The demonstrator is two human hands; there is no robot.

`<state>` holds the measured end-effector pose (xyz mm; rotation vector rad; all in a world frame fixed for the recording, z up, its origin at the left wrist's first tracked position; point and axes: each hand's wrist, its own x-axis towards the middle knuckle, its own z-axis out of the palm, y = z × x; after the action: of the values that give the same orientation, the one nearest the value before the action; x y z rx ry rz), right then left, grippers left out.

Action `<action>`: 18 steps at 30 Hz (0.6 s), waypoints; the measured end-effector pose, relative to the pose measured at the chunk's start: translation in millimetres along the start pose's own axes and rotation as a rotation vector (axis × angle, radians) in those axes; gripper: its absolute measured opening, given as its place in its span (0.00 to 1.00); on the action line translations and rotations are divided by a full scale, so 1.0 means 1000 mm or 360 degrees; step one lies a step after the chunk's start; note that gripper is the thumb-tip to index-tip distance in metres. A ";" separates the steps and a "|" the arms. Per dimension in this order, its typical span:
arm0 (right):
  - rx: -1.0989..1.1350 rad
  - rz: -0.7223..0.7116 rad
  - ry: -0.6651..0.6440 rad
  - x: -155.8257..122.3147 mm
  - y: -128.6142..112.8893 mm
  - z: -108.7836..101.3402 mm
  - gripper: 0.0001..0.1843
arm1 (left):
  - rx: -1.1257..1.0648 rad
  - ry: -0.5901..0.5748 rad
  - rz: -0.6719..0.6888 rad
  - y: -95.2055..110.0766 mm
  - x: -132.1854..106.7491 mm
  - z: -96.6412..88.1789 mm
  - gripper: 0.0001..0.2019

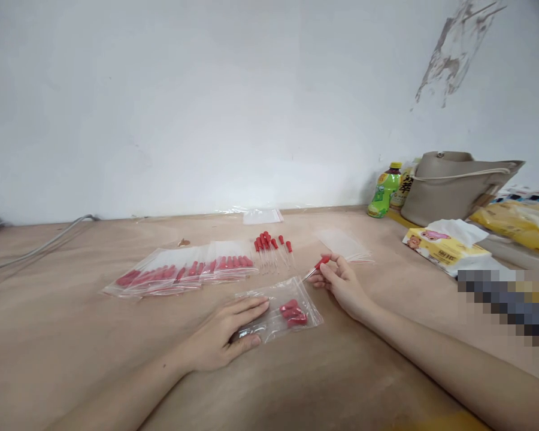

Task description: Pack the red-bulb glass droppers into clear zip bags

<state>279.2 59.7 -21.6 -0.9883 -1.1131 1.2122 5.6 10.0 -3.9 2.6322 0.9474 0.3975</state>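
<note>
My left hand [227,332] lies flat with fingers stretched over the closed end of a clear zip bag [269,326]. Inside that bag are several droppers with red rubber bulbs [293,313]. Between the thumb and fingers of my right hand [341,284] is a glass dropper [322,262] with a red bulb, its thin tube pointing down-left towards the bag's upper corner. Behind the bag lies a loose pile of red-bulbed droppers [265,241]. Left of the pile, filled zip bags [161,272] overlap in a row.
A stack of flat zip bags [344,244] lies right of the pile, another bag [263,216] by the wall. Farther right stand a green drink bottle [384,191], a grey-beige bag [444,188] and a tissue box [447,248]. A grey cable [45,244] runs along the left.
</note>
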 end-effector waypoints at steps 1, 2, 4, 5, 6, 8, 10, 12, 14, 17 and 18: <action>-0.0019 0.0022 -0.0054 -0.001 0.001 -0.001 0.24 | -0.0007 0.0016 -0.0020 0.000 -0.001 0.000 0.28; -0.0084 0.0015 -0.0114 -0.002 0.001 -0.004 0.22 | -0.0018 0.0031 -0.0036 0.001 -0.001 0.000 0.29; -0.0373 -0.0090 -0.0265 -0.002 0.002 -0.011 0.18 | -0.0040 0.0047 -0.0047 0.002 -0.001 -0.001 0.32; -0.0569 -0.0161 -0.0362 -0.002 0.002 -0.016 0.16 | -0.0047 0.0046 -0.0049 0.002 -0.001 -0.001 0.32; -0.0757 -0.0225 -0.0457 -0.001 0.001 -0.020 0.15 | -0.0049 0.0045 -0.0049 0.003 -0.001 -0.001 0.32; -0.1029 -0.0323 -0.0603 0.000 -0.003 -0.028 0.14 | -0.0046 0.0038 -0.0056 0.003 -0.001 -0.002 0.31; -0.1172 -0.0431 -0.0680 0.001 -0.010 -0.033 0.16 | -0.0042 0.0031 -0.0057 0.003 0.000 -0.002 0.30; -0.1318 -0.0562 -0.0734 0.001 -0.017 -0.037 0.22 | -0.0031 0.0024 -0.0053 0.003 0.000 -0.002 0.30; -0.1493 -0.0649 -0.0792 0.001 -0.023 -0.040 0.22 | -0.0009 0.0014 -0.0063 0.003 -0.001 -0.002 0.30; -0.1672 -0.0708 -0.0846 0.001 -0.026 -0.041 0.11 | 0.0037 -0.0014 -0.0090 0.002 -0.001 -0.001 0.29; -0.1692 -0.0735 -0.0845 0.001 -0.026 -0.039 0.08 | 0.0049 -0.0021 -0.0093 0.002 -0.001 -0.001 0.29</action>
<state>322.7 58.3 -4.0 -1.0723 -2.3781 0.4386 5.6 8.0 -2.3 2.6241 1.0317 0.3537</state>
